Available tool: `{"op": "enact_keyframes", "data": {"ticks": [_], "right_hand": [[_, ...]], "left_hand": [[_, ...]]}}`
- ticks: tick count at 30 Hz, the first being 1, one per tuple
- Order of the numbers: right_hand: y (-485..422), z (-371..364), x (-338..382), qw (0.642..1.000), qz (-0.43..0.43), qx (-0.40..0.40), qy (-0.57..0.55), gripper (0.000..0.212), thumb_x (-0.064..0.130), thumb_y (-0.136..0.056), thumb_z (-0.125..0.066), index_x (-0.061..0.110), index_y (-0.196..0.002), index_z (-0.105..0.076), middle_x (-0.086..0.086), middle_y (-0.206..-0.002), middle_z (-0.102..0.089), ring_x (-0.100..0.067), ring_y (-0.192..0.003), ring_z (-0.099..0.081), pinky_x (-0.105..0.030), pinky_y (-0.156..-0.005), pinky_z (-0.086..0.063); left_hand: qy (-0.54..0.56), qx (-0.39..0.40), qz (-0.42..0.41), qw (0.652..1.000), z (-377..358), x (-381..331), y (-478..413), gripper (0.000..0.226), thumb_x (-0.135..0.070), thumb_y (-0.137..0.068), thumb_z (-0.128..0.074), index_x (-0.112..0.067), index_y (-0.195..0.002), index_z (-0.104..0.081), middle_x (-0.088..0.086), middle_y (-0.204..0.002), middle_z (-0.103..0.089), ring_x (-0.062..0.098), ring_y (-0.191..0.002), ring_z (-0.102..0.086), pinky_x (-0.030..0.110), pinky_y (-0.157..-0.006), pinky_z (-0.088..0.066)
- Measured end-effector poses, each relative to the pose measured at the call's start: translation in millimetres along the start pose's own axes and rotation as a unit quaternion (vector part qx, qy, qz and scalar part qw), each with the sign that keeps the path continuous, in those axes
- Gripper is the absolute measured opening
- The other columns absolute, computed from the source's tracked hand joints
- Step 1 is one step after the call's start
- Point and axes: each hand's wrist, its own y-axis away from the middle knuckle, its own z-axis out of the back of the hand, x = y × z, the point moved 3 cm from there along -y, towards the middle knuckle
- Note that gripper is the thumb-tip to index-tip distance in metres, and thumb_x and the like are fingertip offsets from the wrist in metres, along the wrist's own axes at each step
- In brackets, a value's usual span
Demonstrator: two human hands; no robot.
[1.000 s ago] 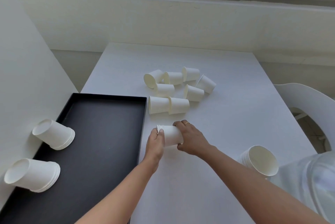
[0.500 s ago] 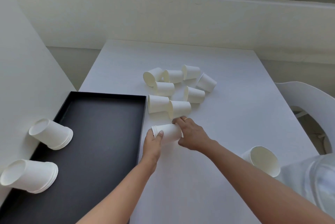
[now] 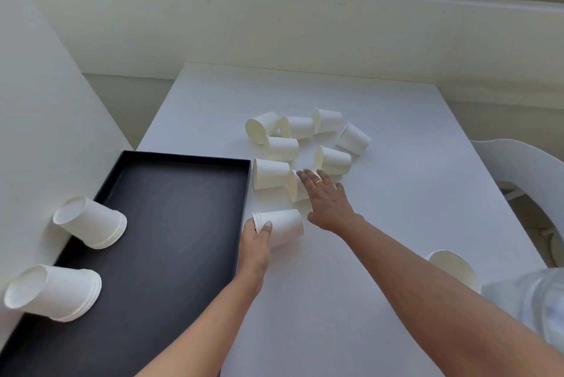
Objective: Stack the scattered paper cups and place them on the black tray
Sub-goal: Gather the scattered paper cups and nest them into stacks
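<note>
Nested cups in my left hand, right hand reaching.

My left hand grips the nested stack just right of the black tray (lying sideways); my right hand, fingers spread, rests on a loose cup beyond it.

White chair beside white table.

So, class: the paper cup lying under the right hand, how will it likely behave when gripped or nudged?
The cup lies on its side, so a nudge would probably roll it in a curve, since it tapers. It looks thin-walled and empty: likely very light, and a firm squeeze from the right hand could dent it.
</note>
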Motion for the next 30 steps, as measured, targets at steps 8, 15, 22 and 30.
{"op": "enact_keyframes", "data": {"ticks": [8, 15, 22, 30], "right_hand": [[1.7, -10.2, -3.1, 0.999, -0.012, -0.019, 0.026, 0.076, 0.014, -0.083, -0.053, 0.019, -0.147, -0.013, -0.004, -0.15, -0.022, -0.025, -0.141, -0.015, -0.051, -0.108, -0.024], [-6.6, -7.1, 2.4, 0.999, -0.043, -0.005, -0.018, 0.078, 0.033, -0.087, -0.057, 0.013, -0.147, -0.011, -0.003, -0.151, -0.023, -0.025, -0.14, -0.019, -0.045, -0.101, -0.034], [-1.4, -9.9, 2.3, 0.999, -0.046, -0.008, 0.022, 0.06, 0.009, -0.09, -0.046, 0.012, -0.144, -0.019, -0.006, -0.144, -0.033, -0.028, -0.128, -0.034, -0.041, -0.091, -0.04], [20.4, -15.7, -2.5, 0.998, -0.058, 0.015, 0.0, 0.06, 0.006, -0.077, -0.058, 0.013, -0.131, -0.033, -0.006, -0.132, -0.037, -0.027, -0.118, -0.037, -0.037, -0.085, -0.041]], "left_hand": [[0.009, -0.012, 0.004, 1.0, 5.3, 0.8, -1.2, 0.013, -0.021, -0.097, -0.043, -0.014, -0.104, -0.051, -0.006, -0.09, -0.055, 0.004, -0.079, -0.05, 0.017, -0.063, -0.038], [0.0, -0.026, -0.019, 0.999, 8.8, -1.0, 3.2, 0.013, -0.023, -0.096, -0.043, -0.014, -0.099, -0.052, -0.007, -0.083, -0.053, 0.008, -0.075, -0.048, 0.021, -0.065, -0.039], [0.008, -0.043, -0.024, 0.999, 17.9, -2.2, 0.9, 0.013, -0.022, -0.096, -0.044, -0.012, -0.095, -0.052, -0.005, -0.081, -0.052, 0.009, -0.071, -0.046, 0.022, -0.062, -0.039], [0.02, -0.049, -0.017, 0.998, 9.8, -0.4, 1.9, 0.016, -0.023, -0.096, -0.043, -0.01, -0.102, -0.052, 0.0, -0.093, -0.056, 0.01, -0.077, -0.05, 0.021, -0.063, -0.039]]}}
